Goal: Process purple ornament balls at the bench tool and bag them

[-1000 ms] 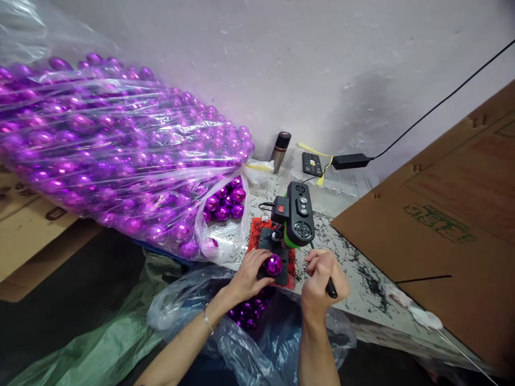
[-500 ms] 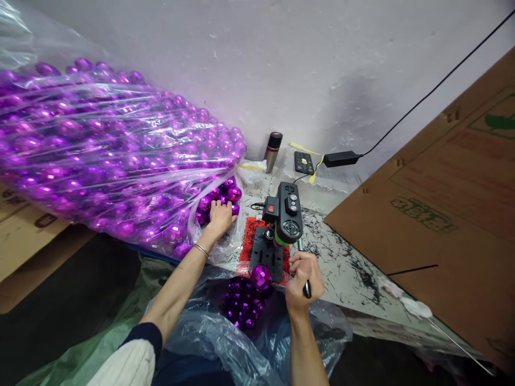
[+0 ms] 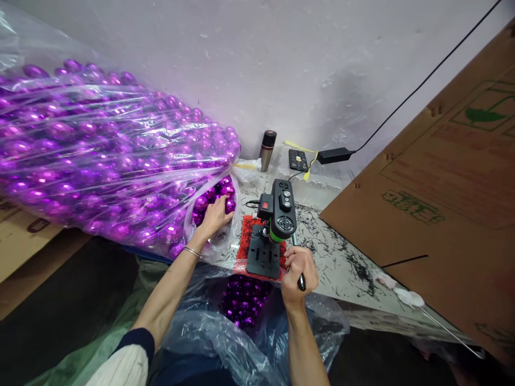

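My left hand [image 3: 217,217] reaches into the opening of a clear bag [image 3: 120,155] full of shiny purple balls, its fingers bent over purple balls [image 3: 230,206] at the mouth; whether it grips one is hidden. My right hand [image 3: 300,272] is wrapped round the black-ended lever [image 3: 301,282] of a small black press machine [image 3: 284,209]. The machine's slotted black base plate [image 3: 263,256] bears no ball and rests on a red mat [image 3: 243,247]. Below it, more purple balls [image 3: 245,303] lie in an open clear bag over my lap.
Behind the machine stand a metal flask [image 3: 267,151], a black phone-like object [image 3: 298,160] and a black power adapter [image 3: 335,155] with a cord. A large cardboard box [image 3: 434,203] leans at the right. Black scraps [image 3: 362,276] litter the table.
The purple ball at the front edge of the base plate has gone from there. My left hand has shifted among the balls at the bag's mouth. The view has moved slightly.
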Tool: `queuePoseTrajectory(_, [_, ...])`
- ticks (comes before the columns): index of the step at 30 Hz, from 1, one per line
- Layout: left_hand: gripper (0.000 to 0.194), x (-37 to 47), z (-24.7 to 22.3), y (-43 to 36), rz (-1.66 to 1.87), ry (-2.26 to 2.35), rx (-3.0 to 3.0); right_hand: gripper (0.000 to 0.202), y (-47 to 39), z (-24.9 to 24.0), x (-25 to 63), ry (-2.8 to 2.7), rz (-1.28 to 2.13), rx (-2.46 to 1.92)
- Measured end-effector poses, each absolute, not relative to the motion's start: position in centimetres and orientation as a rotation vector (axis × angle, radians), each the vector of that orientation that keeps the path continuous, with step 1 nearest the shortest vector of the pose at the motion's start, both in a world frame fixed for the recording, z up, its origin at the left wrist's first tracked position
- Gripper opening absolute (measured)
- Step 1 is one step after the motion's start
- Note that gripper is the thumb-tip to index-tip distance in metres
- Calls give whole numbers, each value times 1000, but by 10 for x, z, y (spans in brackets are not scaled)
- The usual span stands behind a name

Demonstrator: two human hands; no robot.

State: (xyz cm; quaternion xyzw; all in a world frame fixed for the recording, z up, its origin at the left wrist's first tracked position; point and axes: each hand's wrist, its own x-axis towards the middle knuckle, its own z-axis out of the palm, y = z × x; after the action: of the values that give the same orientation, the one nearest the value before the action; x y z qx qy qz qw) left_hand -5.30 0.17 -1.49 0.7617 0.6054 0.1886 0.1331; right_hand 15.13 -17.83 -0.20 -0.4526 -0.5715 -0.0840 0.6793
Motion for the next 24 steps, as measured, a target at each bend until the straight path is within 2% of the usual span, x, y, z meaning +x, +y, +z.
queuePoseTrajectory(4, [71, -77, -6, -15, 1102, 1450, 1714, 40, -178, -4, 152, -1286, -169, -1014])
queuePoseTrajectory(7, [63, -87, -2, -40, 1269, 1129, 1252, 41, -177, -3, 152, -1268, -173, -1006])
queuePoseTrajectory(10, [45, -81, -6, -69, 1195, 884, 846, 42, -177, -2, 151, -1255, -171, -1010])
queuePoseTrajectory(17, [32, -41, -47, -114, 1016, 826, 390, 40, -178, 4, 151, -1250, -126, -1025])
queuePoseTrajectory(20, [35, -29, -64, -120, 1009, 866, 521, 39, -178, 6, 152, -1271, -136, -1021])
queuePoseTrajectory(24, [54, -13, -83, -119, 983, 971, 923, 37, -178, 8, 153, -1296, -154, -1020])
